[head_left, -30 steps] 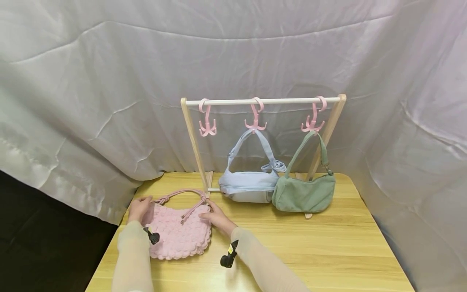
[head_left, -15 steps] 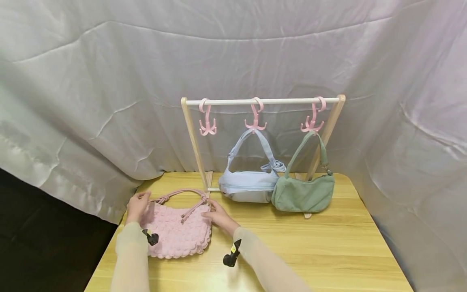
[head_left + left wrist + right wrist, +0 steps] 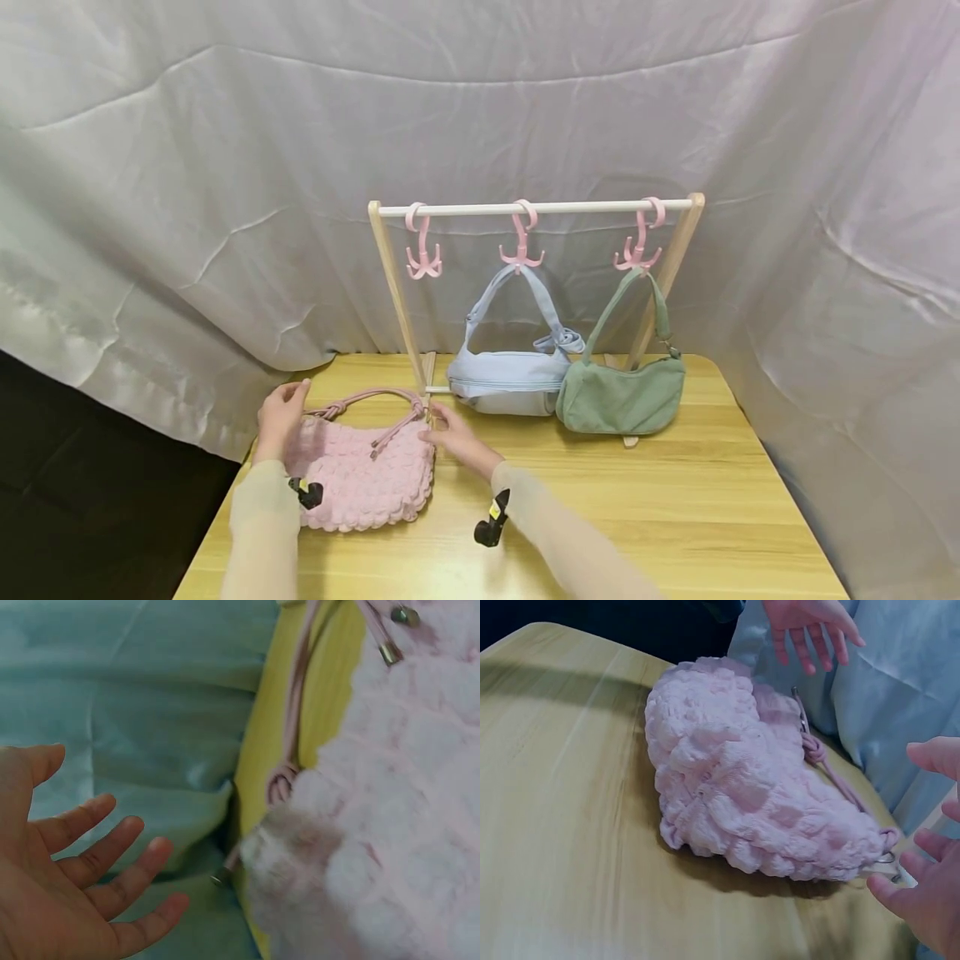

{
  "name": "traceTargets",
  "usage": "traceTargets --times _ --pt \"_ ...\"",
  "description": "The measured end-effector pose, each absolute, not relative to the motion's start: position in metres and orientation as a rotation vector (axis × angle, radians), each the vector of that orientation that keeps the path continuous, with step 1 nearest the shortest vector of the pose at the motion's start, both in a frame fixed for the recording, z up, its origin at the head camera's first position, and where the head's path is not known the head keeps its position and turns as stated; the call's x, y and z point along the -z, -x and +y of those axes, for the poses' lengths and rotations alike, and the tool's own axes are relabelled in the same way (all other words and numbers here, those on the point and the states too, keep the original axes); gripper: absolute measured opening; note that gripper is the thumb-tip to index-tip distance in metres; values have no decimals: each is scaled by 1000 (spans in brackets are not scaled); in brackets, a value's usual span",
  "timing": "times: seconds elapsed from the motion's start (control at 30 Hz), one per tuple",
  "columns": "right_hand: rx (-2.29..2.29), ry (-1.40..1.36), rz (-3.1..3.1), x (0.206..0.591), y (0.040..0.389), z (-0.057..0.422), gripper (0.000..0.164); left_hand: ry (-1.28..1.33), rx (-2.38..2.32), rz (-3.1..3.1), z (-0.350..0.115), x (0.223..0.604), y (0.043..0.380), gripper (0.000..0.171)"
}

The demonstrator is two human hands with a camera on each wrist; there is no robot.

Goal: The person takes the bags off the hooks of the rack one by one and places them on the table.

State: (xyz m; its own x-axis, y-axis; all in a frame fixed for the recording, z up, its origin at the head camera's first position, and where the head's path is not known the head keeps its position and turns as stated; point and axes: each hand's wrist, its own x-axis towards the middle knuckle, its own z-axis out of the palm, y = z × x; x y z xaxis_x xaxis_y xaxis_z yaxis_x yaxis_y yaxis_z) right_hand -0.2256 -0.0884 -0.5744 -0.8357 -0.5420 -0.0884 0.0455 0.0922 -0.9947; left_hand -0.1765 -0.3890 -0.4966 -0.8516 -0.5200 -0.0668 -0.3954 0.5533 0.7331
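A pink puffy handbag [image 3: 367, 479] lies on the table at the front left, its knotted cord handle [image 3: 378, 392] arching toward the back. Beside its left end is my left hand [image 3: 279, 417]; the left wrist view shows the fingers [image 3: 120, 896] spread and apart from the bag. My right hand [image 3: 459, 437] is by the bag's right top corner, fingers loosely extended. In the right wrist view, those fingertips [image 3: 881, 885] are right at the ring where the handle joins. Neither hand grips anything.
Behind stands a wooden rack with a white rail [image 3: 465, 209] and pink hooks [image 3: 425, 260]. A light blue bag [image 3: 510, 375] and a green bag [image 3: 626, 398] hang from the middle and right hooks. A grey curtain [image 3: 480, 125] surrounds the table [image 3: 637, 517].
My left hand has drawn away from the bag's left end and its fingers have opened. My right hand has eased slightly right, loosening from the bag's corner. The bag has stayed nearly in place.
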Motion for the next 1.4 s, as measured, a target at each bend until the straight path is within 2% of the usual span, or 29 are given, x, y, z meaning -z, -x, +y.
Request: traceTargets --times 0.27,0.47,0.77,0.93,1.13,1.4 --pt "1776 611 1954 558 231 -72 56 -691 1152 -2619 -378 477 179 69" --pt "1730 603 1952 547 237 -56 42 -618 1140 -2597 -367 465 179 72" --pt "1701 646 1994 520 244 -29 39 -482 1094 -2549 -346 445 182 60" --pt "1665 692 1997 491 239 -13 39 -391 1084 -2498 -331 429 186 58" --pt "1657 701 2032 493 252 2 42 -301 1039 -2449 -312 408 190 52" --pt "1671 692 2064 478 258 23 42 -83 786 -2414 -284 375 202 46"
